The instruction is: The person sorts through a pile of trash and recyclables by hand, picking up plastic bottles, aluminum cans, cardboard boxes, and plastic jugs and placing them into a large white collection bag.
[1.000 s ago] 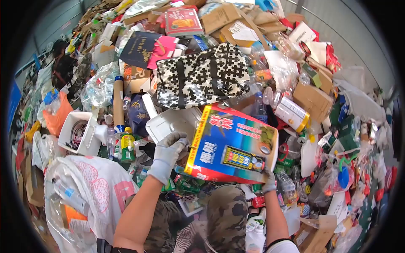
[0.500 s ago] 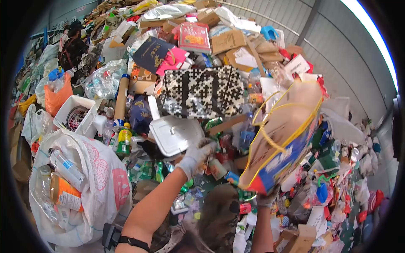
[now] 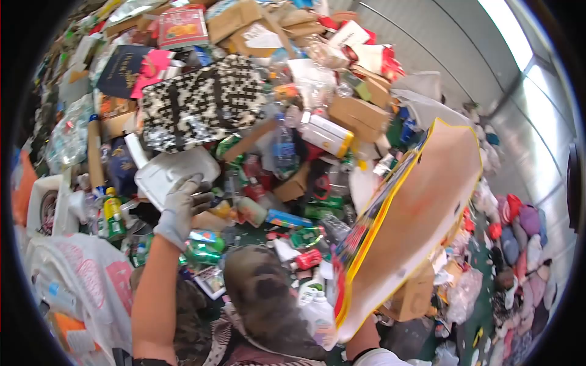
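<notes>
My left hand [image 3: 182,206], in a pale glove, has its fingers spread over the lower edge of a white plastic container [image 3: 174,172], fingertips overlapping it. A big paper shopping bag [image 3: 418,213] with yellow edging and a colorful printed side is held up on the right, tilted, its brown inside toward me. My right forearm [image 3: 364,339] runs up behind the bag's lower end; the hand itself is hidden there, gripping the bag. Below the left hand lie green plastic bottles [image 3: 202,252] and a blue can-like tube [image 3: 287,219].
A patterned black-and-white bag [image 3: 204,100] lies on the waste heap ahead. A white sack [image 3: 91,274] of bottles stands at my left, beside a white bin [image 3: 49,204]. Cardboard boxes [image 3: 359,119] lie up the heap. Cloth-like bundles [image 3: 519,244] line the metal wall at right.
The view has swung right, so the heap sits further left. The paper bag has turned and swung outward to the right. My left hand's fingers have spread by the white container.
</notes>
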### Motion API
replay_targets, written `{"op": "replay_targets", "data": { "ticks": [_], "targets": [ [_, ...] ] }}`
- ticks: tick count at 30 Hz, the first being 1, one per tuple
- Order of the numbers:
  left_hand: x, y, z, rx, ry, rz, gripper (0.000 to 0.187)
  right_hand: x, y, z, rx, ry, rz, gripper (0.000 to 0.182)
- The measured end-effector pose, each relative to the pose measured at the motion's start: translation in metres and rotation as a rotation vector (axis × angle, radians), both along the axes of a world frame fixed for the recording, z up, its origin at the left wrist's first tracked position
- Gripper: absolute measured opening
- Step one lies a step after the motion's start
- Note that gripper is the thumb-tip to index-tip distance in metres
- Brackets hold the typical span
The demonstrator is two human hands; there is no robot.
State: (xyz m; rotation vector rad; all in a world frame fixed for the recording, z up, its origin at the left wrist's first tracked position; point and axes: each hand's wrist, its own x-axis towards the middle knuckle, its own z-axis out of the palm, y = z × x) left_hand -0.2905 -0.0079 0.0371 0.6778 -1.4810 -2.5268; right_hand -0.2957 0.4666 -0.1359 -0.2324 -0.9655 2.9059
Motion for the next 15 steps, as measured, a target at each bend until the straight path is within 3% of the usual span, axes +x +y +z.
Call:
{"op": "replay_targets", "data": {
  "ticks": [11,15],
  "targets": [
    [0.012,0.010,0.003,-0.095,-0.055,-0.026,0.029,0.020,-0.002,-0.023,0.049,-0.047,-0.045,0.050],
    [0.010,0.001,-0.009,-0.064,-0.023,-0.052,0.028,0.017,0.039,-0.033,0.146,0.046,-0.125,0.049]
  ]
}}
